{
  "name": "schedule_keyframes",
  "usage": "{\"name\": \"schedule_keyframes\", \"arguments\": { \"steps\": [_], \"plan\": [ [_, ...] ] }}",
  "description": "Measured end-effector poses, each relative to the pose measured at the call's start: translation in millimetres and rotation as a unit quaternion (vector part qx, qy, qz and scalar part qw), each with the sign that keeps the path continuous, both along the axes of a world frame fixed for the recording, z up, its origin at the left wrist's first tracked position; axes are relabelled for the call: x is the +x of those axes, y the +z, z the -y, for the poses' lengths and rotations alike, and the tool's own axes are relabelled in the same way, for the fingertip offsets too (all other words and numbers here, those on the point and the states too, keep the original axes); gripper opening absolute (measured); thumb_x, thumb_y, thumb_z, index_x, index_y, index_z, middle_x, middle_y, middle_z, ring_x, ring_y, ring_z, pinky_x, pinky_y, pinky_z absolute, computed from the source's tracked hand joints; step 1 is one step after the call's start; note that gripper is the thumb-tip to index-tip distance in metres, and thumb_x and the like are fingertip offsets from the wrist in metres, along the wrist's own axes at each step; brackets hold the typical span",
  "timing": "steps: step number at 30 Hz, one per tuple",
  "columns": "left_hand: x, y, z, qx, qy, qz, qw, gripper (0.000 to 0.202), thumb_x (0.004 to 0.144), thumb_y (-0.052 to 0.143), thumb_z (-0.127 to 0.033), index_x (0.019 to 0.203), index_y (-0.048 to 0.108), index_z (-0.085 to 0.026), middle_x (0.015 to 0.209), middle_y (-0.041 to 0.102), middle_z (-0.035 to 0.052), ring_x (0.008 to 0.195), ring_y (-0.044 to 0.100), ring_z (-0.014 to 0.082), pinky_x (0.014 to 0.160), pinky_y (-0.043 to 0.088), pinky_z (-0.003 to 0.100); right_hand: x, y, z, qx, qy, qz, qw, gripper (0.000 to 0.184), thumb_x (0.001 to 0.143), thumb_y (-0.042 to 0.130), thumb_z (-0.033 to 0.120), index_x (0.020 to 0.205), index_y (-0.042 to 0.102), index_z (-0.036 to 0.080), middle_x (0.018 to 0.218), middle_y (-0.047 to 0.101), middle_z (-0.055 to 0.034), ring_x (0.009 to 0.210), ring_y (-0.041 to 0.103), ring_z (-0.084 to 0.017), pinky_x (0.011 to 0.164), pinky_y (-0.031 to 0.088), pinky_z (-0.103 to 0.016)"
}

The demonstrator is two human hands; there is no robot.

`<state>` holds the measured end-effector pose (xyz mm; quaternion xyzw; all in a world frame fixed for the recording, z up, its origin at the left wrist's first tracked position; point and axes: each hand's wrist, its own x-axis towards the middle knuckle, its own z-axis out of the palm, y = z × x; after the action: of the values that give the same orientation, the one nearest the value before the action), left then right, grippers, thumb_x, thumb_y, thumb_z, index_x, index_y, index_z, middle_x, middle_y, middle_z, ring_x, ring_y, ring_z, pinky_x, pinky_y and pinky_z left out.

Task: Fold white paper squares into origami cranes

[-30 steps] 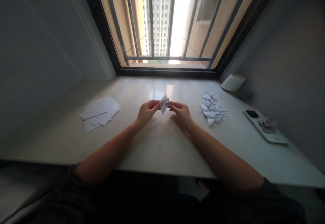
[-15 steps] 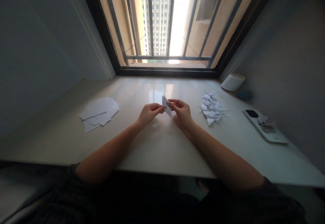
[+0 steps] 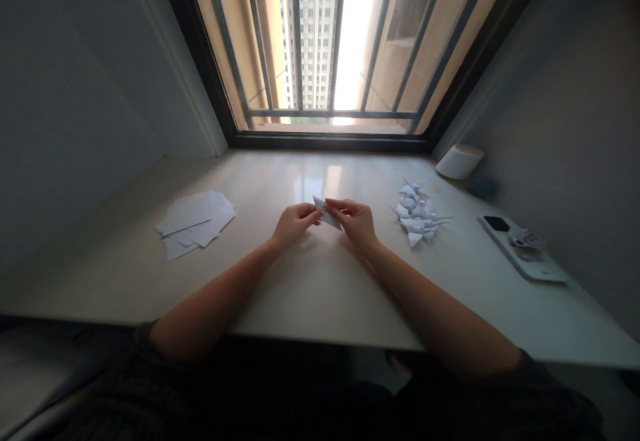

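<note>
A small piece of folded white paper [image 3: 330, 220] is held just above the white tabletop, between my two hands. My left hand [image 3: 295, 222] pinches its left side with thumb and fingers. On the other side, my right hand [image 3: 356, 218] grips it, the thumb lying across the paper and the fingertips at its upper edge. Part of the paper is hidden behind my fingers, so its full shape cannot be made out. One pointed corner sticks up at the upper left.
Loose white paper sheets [image 3: 193, 221] lie overlapping on the left. A heap of folded paper figures [image 3: 416, 213] sits to the right, beyond it a phone [image 3: 520, 251] with something crumpled-looking on top. A white cup-like object [image 3: 459, 162] stands by the barred window.
The folded paper has turned and tilted to the left between my hands. My right fingers have shifted slightly left over its upper edge.
</note>
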<state>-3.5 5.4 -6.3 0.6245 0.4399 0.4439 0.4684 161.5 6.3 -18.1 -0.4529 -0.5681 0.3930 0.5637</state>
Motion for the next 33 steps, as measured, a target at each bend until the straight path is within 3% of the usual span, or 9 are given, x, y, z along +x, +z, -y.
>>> {"name": "schedule_keyframes", "arguments": {
  "steps": [6,11,17,26,33],
  "plan": [
    [-1.2,-1.6,-0.8,-0.026,0.024,0.040,0.999,0.036,0.070,0.072,-0.052,0.075,0.072,-0.016,0.068,0.068,0.0038,0.064,0.060,0.0143,0.062,0.043,0.025,-1.6,1.2,1.6,0.055,0.030,0.063,0.996,0.027,0.078,0.065,0.044,0.095,0.076,0.026,0.087,0.071,-0.0044,0.075,0.062,-0.017,0.062,0.046,-0.029],
    [-2.6,-0.8,-0.3,-0.052,0.054,0.063,0.995,0.036,0.070,0.072,-0.052,0.079,0.074,-0.017,0.072,0.070,0.0042,0.065,0.061,0.0143,0.062,0.043,0.025,-4.1,-3.6,-0.3,-0.009,0.062,0.007,0.998,0.044,0.073,0.069,0.051,0.108,0.071,0.024,0.084,0.071,-0.0033,0.070,0.062,-0.016,0.061,0.048,-0.028],
    [-3.4,-1.6,-1.9,-0.042,0.090,0.064,0.993,0.040,0.068,0.072,-0.055,0.083,0.076,-0.018,0.077,0.073,0.0058,0.068,0.061,0.0158,0.061,0.044,0.026,-4.7,-8.9,-2.7,-0.070,0.085,-0.016,0.994,0.040,0.066,0.071,0.057,0.073,0.075,0.017,0.063,0.068,-0.0029,0.056,0.057,-0.014,0.056,0.043,-0.028],
    [-1.2,-2.5,-1.5,-0.004,0.106,0.060,0.993,0.041,0.068,0.072,-0.054,0.091,0.077,-0.019,0.088,0.075,0.0057,0.076,0.063,0.0183,0.063,0.045,0.028,-5.2,-4.6,2.2,-0.068,0.097,0.025,0.993,0.041,0.066,0.070,0.059,0.067,0.074,0.018,0.060,0.067,-0.0022,0.057,0.058,-0.015,0.055,0.041,-0.027],
    [0.7,-1.4,-0.9,0.027,0.062,0.034,0.997,0.031,0.073,0.069,-0.047,0.080,0.075,-0.017,0.075,0.072,0.0036,0.071,0.062,0.0167,0.067,0.046,0.027,-6.2,-4.4,4.5,-0.065,0.091,0.060,0.992,0.051,0.067,0.066,0.066,0.062,0.070,0.016,0.056,0.064,-0.0029,0.059,0.058,-0.017,0.052,0.038,-0.026]
  ]
}}
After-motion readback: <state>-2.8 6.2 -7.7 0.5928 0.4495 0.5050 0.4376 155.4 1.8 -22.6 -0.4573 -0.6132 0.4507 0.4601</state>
